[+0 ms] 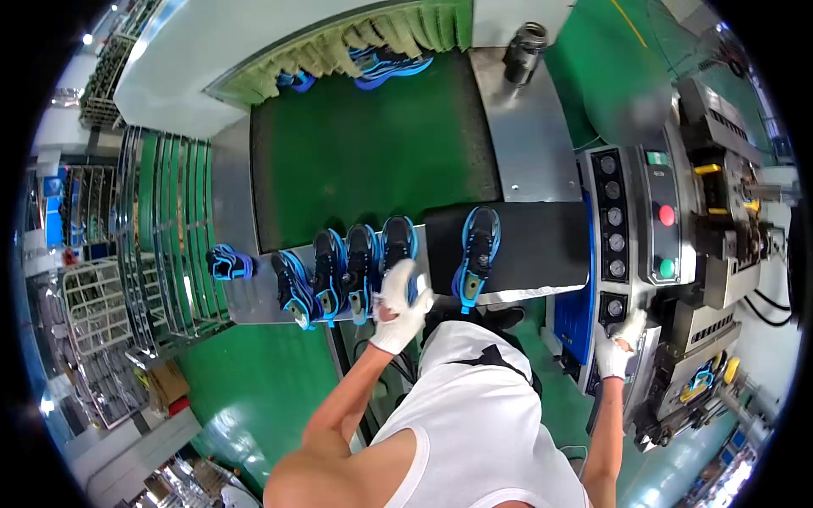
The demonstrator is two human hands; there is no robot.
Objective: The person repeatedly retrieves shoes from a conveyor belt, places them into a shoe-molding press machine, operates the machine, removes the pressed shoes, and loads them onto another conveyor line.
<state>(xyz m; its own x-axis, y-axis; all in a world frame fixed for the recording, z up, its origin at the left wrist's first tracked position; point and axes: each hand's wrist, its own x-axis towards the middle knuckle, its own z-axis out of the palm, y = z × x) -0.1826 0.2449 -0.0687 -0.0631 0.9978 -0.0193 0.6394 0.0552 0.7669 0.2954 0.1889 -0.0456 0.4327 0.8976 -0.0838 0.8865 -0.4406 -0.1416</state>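
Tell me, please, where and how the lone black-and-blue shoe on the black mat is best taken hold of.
Probably by the heel collar of the black-and-blue shoe, from the near side: it sits sole-down on the black mat with its toe pointing away and blue heel loop nearest.

Bare and bent, the left arm (360, 391) slants up to the white-gloved left hand (401, 311) near the centre, thumb apart from the fingers — while the right arm (606, 436) rises at lower right to the right hand (616, 349), also gloved, fingers pointing upward.
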